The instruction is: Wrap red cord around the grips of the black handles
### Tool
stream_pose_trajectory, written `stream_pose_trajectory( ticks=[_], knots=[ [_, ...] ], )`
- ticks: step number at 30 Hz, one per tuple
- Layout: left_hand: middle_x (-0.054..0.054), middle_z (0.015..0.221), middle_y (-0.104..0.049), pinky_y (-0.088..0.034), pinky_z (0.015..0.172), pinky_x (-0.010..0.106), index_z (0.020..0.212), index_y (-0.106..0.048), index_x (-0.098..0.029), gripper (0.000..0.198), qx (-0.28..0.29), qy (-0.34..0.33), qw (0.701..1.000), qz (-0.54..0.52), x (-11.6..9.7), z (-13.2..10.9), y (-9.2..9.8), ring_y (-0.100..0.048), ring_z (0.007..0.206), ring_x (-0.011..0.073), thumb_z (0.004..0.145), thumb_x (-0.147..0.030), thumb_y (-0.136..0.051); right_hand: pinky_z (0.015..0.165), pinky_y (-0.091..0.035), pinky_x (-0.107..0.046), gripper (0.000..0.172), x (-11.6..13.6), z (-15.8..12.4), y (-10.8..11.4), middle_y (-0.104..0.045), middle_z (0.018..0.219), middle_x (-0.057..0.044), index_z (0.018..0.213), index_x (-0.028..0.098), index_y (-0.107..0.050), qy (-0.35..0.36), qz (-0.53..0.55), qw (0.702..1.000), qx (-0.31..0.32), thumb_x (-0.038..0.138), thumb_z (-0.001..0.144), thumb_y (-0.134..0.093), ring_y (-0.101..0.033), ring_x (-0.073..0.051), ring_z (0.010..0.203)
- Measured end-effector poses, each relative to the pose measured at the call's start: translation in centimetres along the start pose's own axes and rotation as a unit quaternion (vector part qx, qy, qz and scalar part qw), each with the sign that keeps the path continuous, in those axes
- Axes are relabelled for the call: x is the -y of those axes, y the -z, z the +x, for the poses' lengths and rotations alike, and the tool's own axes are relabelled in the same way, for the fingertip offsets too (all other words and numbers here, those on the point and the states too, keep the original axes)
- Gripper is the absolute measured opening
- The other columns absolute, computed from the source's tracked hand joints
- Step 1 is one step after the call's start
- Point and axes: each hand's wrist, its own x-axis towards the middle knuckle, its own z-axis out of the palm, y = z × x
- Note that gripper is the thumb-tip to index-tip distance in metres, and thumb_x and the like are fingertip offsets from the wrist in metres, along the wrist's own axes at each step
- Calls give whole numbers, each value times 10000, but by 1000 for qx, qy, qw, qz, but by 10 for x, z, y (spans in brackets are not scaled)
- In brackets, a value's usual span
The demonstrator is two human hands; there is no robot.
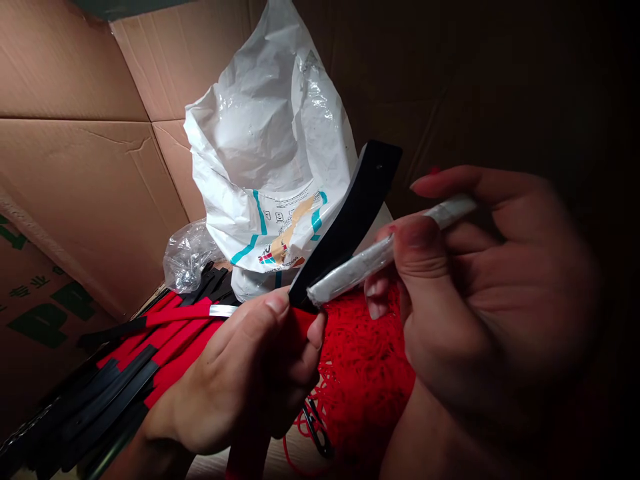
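Note:
My left hand (235,373) is closed on a flat black-and-red strip, pinching it between thumb and fingers where the two colours meet. The strip's black end (357,200) rises up and to the right, with a small hole near its tip. In my right hand (465,287) is a slim stick-like tool wrapped in white (357,267), gripped between thumb and fingers. Its blunt end lies against or just over the strip near my left fingertips; I cannot tell if they touch. Below my hands spreads a tangled heap of red thread (367,367).
A white plastic bag (270,153) stands open behind my hands. Several similar black-and-red strips (180,340) lie piled at the left, beside a clear plastic bag (187,257). Cardboard walls (75,173) rise behind. A small black metal-looking tool (317,430) lies by the thread.

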Motion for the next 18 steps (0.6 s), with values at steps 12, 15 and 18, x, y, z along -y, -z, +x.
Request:
stream_pose_trajectory(
  ticks=[12, 15, 18],
  knots=[
    [-81, 584, -381, -264, 410, 163, 896, -556, -193, 459, -61, 5, 998, 15, -11, -1, -20, -317, 431, 63, 1071, -596, -425, 324, -517, -223, 191, 3, -1, 0, -677, 645, 41, 1067, 251, -655, -38, 31, 999, 21, 137, 927, -716, -612, -135, 434],
    [-76, 602, -408, -298, 397, 169, 924, -565, -201, 466, -38, -9, 999, -11, -3, 2, -11, -263, 424, 59, 1075, -613, -410, 310, -518, -235, 208, 3, 0, -2, -666, 626, 53, 1073, 264, -647, -41, 36, 998, 29, 133, 927, -716, -608, -143, 415],
    [-70, 597, -421, -321, 377, 183, 944, -584, -200, 502, -2, -18, 1000, -22, 3, 4, -1, -249, 411, 66, 1073, -642, -384, 301, -497, -226, 185, 2, 0, -2, -653, 609, 49, 1060, 249, -657, -43, 46, 998, 29, 131, 931, -718, -600, -137, 399]
  ],
)
